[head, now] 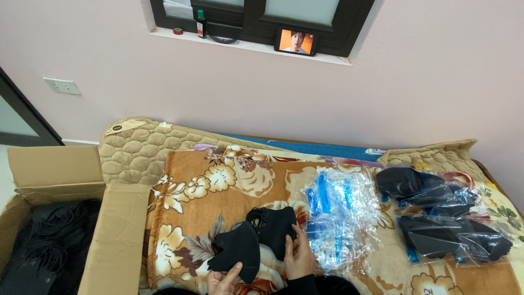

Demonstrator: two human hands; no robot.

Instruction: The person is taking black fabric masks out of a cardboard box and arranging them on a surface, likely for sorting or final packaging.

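At far left we saw an open cardboard box (117, 235) heaped with black masks (52, 235). Our left hand (222, 281) pinched the lower edge of one black fabric mask (237, 250) over the floral blanket (185, 218); our right hand (299, 254) gripped a second mask (275, 226) by its side. Both looked light, soft and floppy, best taken by an edge or ear loop. Their long axes ran diagonally, up and rightwards. Further right lay clear plastic sleeves (341, 218) and bagged masks (442, 218).
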